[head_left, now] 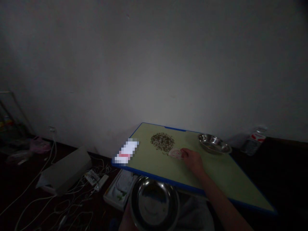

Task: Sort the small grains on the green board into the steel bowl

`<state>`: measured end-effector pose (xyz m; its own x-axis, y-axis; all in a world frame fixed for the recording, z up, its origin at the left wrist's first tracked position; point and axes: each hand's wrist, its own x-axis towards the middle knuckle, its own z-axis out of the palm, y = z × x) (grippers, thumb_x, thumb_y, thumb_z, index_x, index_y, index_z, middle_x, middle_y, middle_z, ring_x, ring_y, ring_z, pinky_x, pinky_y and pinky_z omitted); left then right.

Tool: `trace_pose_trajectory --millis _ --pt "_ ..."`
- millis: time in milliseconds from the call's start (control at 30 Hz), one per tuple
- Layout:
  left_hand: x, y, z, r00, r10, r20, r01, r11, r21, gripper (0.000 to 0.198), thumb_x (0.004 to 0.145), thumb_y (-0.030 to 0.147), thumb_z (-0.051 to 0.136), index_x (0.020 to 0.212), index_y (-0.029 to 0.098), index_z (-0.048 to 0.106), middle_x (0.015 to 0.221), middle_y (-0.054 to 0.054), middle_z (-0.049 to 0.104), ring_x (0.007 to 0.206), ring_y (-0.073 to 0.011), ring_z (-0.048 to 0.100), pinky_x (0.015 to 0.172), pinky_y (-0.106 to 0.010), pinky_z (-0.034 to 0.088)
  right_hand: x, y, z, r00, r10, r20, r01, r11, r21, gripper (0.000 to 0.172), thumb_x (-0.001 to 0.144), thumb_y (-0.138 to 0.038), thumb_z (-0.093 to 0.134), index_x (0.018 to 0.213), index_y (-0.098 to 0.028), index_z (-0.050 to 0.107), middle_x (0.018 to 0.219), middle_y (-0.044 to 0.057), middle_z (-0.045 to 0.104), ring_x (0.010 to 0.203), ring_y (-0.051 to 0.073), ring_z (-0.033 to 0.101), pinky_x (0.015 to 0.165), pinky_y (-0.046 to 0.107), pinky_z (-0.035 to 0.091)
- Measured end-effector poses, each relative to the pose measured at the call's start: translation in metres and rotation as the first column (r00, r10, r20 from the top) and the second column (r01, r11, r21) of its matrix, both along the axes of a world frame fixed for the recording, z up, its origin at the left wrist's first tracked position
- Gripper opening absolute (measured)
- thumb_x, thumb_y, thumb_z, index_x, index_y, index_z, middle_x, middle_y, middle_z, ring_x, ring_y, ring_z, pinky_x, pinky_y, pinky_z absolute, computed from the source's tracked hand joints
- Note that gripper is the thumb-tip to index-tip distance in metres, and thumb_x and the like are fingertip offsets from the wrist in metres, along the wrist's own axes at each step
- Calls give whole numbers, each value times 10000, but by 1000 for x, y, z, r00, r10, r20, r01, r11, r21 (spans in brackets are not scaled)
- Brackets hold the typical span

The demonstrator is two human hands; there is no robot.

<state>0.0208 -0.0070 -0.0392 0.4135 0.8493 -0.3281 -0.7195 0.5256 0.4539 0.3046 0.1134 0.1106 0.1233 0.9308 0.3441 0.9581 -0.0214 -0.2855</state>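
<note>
My right hand [193, 161] is closed, thumb and fingers pinching a thin, pale card-like piece [176, 154] with pinkish markings. It lies low over the tabletop, at the near right edge of a scattered patch of small dark brown grains [162, 141]. Below the table's front edge is a round steel bowl [154, 202], its inside shiny and facing up. Bare skin [127, 215] shows at the bowl's left side; whether this is my left hand, arm or a leg is unclear, and no left fingers can be made out.
A second steel bowl [214, 144] stands at the table's [216, 178] right back edge. A blurred-out phone-like screen [126, 151] lies at the left corner. Plastic bottle [254, 141] at right; box [64, 170], power strip [103, 182], cables and white tray [117, 192] lower left. Wall behind.
</note>
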Motion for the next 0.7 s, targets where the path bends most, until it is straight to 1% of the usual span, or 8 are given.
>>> trace_pose_trajectory --millis 100,167,233,267,367,433,567,700 --pt "-1 3 2 999 -11 40 13 999 -52 891 568 616 826 1361 312 556 1236 -92 762 1470 -406 373 1192 -561 308 1 1 -1 1000 10 -27 -10 1000 16 352 966 -241 442 1037 -215 786 930 81 799 834 221 730 749 291 490" --pt "0 2 7 998 -32 50 34 998 -58 873 614 657 778 1381 319 538 1229 -97 765 1465 -405 384 1181 -580 315 2 1 -2 999 4 -44 -2 999 48 357 962 -247 441 1051 -209 785 936 89 800 848 235 735 758 305 502" --pt "1 -1 14 997 -48 58 51 997 -51 830 692 725 671 1394 303 530 1226 -114 763 1461 -401 393 1173 -601 315 2 2 -3 998 11 -62 -5 997 82 363 960 -256 437 1055 -209 785 932 87 801 850 234 738 760 307 509" --pt "1 -3 17 997 -51 57 53 998 -37 832 703 745 644 1392 292 536 1223 -123 762 1459 -402 396 1171 -605 318 2 3 -3 997 17 -73 -10 996 94 365 959 -257 433 1047 -214 785 922 79 802 841 229 739 756 304 510" --pt "1 -6 23 994 -104 31 103 995 8 858 659 754 679 1349 254 583 1195 -153 765 1460 -414 389 1169 -600 326 0 5 -4 992 52 -111 -39 992 118 363 949 -262 429 999 -231 787 883 55 803 806 215 737 743 294 512" --pt "0 -4 22 989 -142 40 141 990 19 850 638 736 706 1316 233 608 1186 -168 764 1462 -425 379 1171 -605 322 -3 6 -3 988 82 -129 -66 990 122 356 944 -268 435 968 -231 789 855 51 801 786 208 736 739 289 512" --pt "-2 1 13 988 -141 56 142 990 -23 801 586 698 762 1265 292 633 1183 -138 769 1468 -424 369 1176 -610 311 -6 5 -4 986 104 -134 -89 990 111 364 940 -269 429 969 -233 790 856 47 801 777 206 736 735 291 515" --pt "-2 0 9 1000 -22 -2 22 998 -51 750 585 628 811 1258 347 636 1180 -89 780 1456 -411 396 1186 -596 303 -5 3 -5 983 126 -136 -109 987 121 383 933 -256 416 1013 -226 789 861 46 802 796 216 739 757 309 523"
